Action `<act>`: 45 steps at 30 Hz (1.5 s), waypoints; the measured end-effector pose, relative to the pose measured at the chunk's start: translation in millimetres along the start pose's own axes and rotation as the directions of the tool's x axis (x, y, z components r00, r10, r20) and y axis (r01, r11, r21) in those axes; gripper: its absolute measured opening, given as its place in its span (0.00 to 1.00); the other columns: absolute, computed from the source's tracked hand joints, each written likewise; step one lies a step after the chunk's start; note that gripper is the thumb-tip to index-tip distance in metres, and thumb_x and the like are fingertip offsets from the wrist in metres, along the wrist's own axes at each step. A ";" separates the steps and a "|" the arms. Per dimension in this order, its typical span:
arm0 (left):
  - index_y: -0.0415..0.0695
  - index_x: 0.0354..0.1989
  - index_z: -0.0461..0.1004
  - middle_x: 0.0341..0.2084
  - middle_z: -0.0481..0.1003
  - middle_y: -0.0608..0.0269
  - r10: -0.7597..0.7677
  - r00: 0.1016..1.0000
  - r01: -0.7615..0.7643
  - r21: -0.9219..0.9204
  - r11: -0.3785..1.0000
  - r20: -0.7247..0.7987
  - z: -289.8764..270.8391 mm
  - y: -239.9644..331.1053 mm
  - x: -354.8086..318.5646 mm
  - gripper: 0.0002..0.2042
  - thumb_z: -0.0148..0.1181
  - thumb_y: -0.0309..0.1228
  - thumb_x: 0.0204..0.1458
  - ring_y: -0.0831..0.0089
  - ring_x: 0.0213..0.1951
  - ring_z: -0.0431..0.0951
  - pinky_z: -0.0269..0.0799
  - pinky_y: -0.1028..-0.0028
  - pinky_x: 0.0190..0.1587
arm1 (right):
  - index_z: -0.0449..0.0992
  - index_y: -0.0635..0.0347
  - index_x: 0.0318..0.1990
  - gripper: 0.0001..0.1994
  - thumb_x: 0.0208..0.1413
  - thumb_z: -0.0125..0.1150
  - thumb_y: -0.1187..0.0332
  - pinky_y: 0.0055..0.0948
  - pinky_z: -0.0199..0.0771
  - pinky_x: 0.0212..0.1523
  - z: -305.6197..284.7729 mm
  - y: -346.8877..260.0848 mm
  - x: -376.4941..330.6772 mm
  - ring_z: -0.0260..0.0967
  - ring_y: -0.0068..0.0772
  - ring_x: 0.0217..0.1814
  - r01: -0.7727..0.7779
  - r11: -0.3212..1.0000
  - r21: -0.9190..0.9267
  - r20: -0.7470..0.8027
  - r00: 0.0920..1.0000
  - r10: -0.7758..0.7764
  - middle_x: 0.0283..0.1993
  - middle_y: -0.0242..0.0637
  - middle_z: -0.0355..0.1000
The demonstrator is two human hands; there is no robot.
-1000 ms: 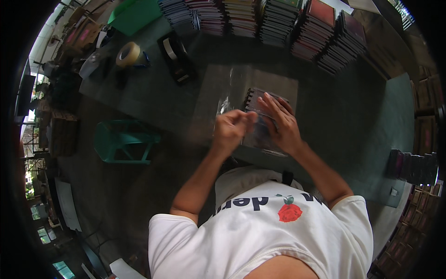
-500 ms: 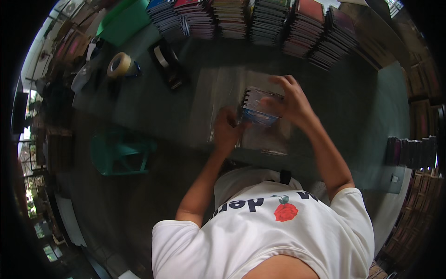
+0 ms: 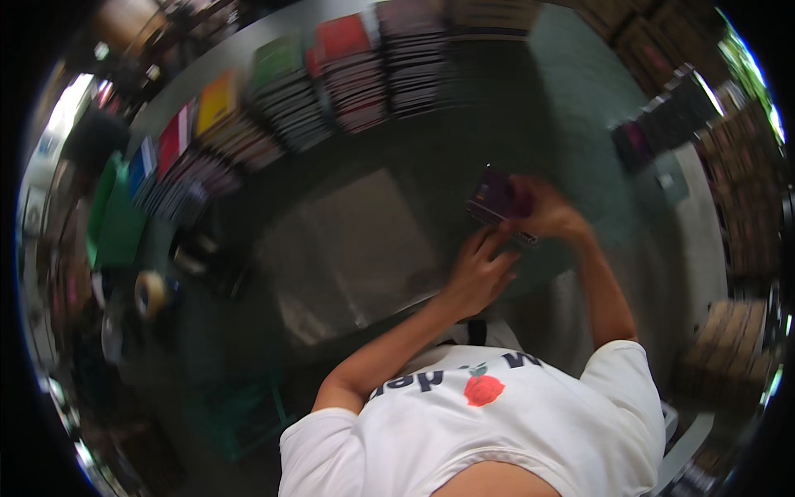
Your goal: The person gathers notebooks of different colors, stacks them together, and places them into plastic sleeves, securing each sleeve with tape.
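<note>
A small spiral notebook pack [image 3: 489,195] with a dark purple cover is held above the right part of the dark green table. My right hand [image 3: 542,211] is closed around its right end. My left hand [image 3: 482,269] has its fingers curled against the pack's near edge, next to the right fingers; motion blur softens both hands. To the left a large clear plastic sheet [image 3: 356,240] lies flat on the table.
Stacks of notebooks with blue, red, yellow [image 3: 218,103], green and purple covers line the table's far side. At left are a green bin [image 3: 116,215], a black tape dispenser [image 3: 203,253] and a tape roll [image 3: 151,294]. Dark stacked notebooks [image 3: 667,116] stand at far right.
My view has turned to the right. My hands have moved right, off the plastic sheet. A white and blue face showed between them before; a purple cover shows now.
</note>
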State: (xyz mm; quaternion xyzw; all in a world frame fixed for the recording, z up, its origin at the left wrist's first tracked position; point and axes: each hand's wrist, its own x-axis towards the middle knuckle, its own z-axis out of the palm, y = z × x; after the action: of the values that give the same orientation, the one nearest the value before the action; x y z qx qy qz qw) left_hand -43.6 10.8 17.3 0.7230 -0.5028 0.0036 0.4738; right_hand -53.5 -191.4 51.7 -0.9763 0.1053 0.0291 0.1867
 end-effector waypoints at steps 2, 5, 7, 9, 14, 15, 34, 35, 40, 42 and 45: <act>0.46 0.41 0.73 0.46 0.68 0.53 0.010 0.993 -0.004 -0.060 0.998 0.114 15.3 -8.1 -2.1 0.16 0.65 0.28 0.40 0.52 0.53 0.65 0.64 0.58 0.53 | 0.54 0.47 0.63 0.52 0.24 0.75 0.49 0.49 0.58 0.59 21.6 30.5 -19.3 0.49 0.60 0.64 -0.183 0.954 -0.235 -0.097 0.982 0.165 0.60 0.52 0.54; 0.46 0.40 0.74 0.42 0.71 0.54 0.008 0.982 0.015 -0.120 0.993 0.187 18.5 -11.8 8.1 0.15 0.65 0.28 0.41 0.54 0.48 0.69 0.66 0.60 0.51 | 0.58 0.46 0.61 0.49 0.22 0.75 0.57 0.49 0.57 0.59 31.3 73.6 -8.6 0.51 0.58 0.61 -0.229 0.970 -0.085 -0.306 0.932 0.193 0.57 0.51 0.56; 0.46 0.40 0.74 0.41 0.72 0.55 -0.016 0.982 0.039 -0.118 0.992 0.186 20.8 -18.9 10.4 0.14 0.65 0.27 0.42 0.55 0.48 0.69 0.66 0.61 0.50 | 0.59 0.45 0.60 0.48 0.21 0.73 0.60 0.47 0.58 0.58 11.3 112.7 2.1 0.54 0.56 0.57 -0.286 0.957 0.053 -0.341 0.895 0.287 0.54 0.49 0.57; 0.46 0.39 0.75 0.40 0.72 0.56 -0.070 0.983 0.091 -0.120 0.989 0.169 19.5 -26.7 16.6 0.13 0.65 0.26 0.42 0.57 0.47 0.70 0.67 0.62 0.49 | 0.62 0.43 0.57 0.45 0.20 0.72 0.63 0.46 0.59 0.58 -22.5 162.6 19.5 0.56 0.54 0.54 -0.348 0.935 0.072 -0.430 0.835 0.344 0.52 0.47 0.58; 0.44 0.38 0.74 0.38 0.73 0.57 -0.287 0.948 0.300 -0.076 0.951 0.140 7.6 -34.6 27.1 0.12 0.64 0.24 0.43 0.58 0.45 0.71 0.67 0.65 0.47 | 0.62 0.43 0.57 0.41 0.25 0.68 0.65 0.45 0.52 0.62 -113.4 325.0 25.5 0.53 0.52 0.60 -0.379 0.907 -0.184 -0.693 0.705 0.154 0.59 0.47 0.57; 0.44 0.37 0.74 0.38 0.73 0.57 -0.284 0.952 0.289 -0.025 0.957 0.115 1.3 -34.5 27.3 0.11 0.64 0.24 0.43 0.58 0.44 0.71 0.68 0.64 0.46 | 0.61 0.42 0.59 0.40 0.30 0.67 0.66 0.45 0.50 0.64 -120.2 308.7 40.6 0.51 0.54 0.63 -0.546 0.814 -0.199 -0.629 0.708 0.321 0.63 0.49 0.53; 0.41 0.38 0.72 0.40 0.71 0.52 -0.321 0.767 0.593 0.421 0.687 -0.556 -126.8 -86.9 -100.1 0.08 0.55 0.24 0.49 0.53 0.46 0.69 0.66 0.61 0.47 | 0.62 0.58 0.59 0.26 0.50 0.55 0.76 0.42 0.51 0.65 145.5 -91.8 67.0 0.51 0.49 0.67 0.697 0.671 0.252 -0.287 0.716 -0.636 0.64 0.48 0.55; 0.42 0.38 0.72 0.39 0.71 0.53 -0.317 0.719 0.640 0.412 0.649 -0.618 -141.3 -87.1 -119.0 0.08 0.55 0.24 0.50 0.53 0.46 0.69 0.66 0.62 0.47 | 0.60 0.58 0.61 0.27 0.51 0.56 0.71 0.43 0.50 0.66 162.5 -131.8 65.8 0.50 0.49 0.67 0.795 0.462 0.394 -0.282 0.583 -0.762 0.66 0.47 0.52; 0.39 0.34 0.76 0.32 0.75 0.52 -0.420 0.442 0.876 0.282 0.391 -0.792 -222.9 -66.5 -217.4 0.07 0.54 0.28 0.52 0.55 0.36 0.75 0.69 0.65 0.41 | 0.60 0.56 0.61 0.26 0.57 0.49 0.56 0.54 0.42 0.66 201.9 -225.5 43.6 0.43 0.49 0.71 0.787 0.605 0.122 0.011 0.608 -0.793 0.66 0.46 0.52; 0.38 0.34 0.76 0.29 0.76 0.50 -0.389 0.303 0.933 0.187 0.308 -0.870 -261.5 -69.3 -259.5 0.08 0.54 0.29 0.52 0.54 0.33 0.76 0.70 0.64 0.38 | 0.62 0.57 0.59 0.26 0.56 0.51 0.55 0.58 0.40 0.66 194.5 -233.8 46.1 0.43 0.49 0.71 0.797 0.592 0.115 0.106 0.583 -0.805 0.65 0.46 0.53; 0.38 0.40 0.74 0.35 0.75 0.47 -0.279 0.276 0.950 0.216 0.227 -0.920 -332.4 -118.6 -320.5 0.10 0.51 0.25 0.51 0.52 0.38 0.75 0.68 0.61 0.41 | 0.66 0.58 0.57 0.26 0.56 0.50 0.51 0.56 0.40 0.66 165.3 -259.1 45.7 0.43 0.48 0.71 0.775 0.602 0.194 0.197 0.570 -0.797 0.65 0.46 0.54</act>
State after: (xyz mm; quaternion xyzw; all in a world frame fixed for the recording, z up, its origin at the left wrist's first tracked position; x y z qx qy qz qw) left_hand 41.3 477.0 -34.7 0.9172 0.1769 0.2860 0.2137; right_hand 44.2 96.3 -13.3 -0.8989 -0.3639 0.0681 0.2342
